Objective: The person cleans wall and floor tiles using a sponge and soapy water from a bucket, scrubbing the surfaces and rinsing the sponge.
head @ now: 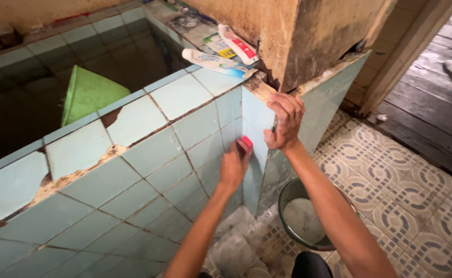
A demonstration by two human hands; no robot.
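A small red scrubbing pad [246, 142] is pressed against the pale blue tiled wall [148, 170] of the water tank, close to its right corner, with the left hand [234, 163] clenched around it. It looks light and probably soft (best gripped across its back), though most of it is hidden by the fingers. The right hand [286, 122] grips the chipped corner edge above. A bucket [303, 216] stands on the patterned floor [406, 206], partly hidden by the forearm; toothpaste tubes [220, 61] lie far on the ledge.
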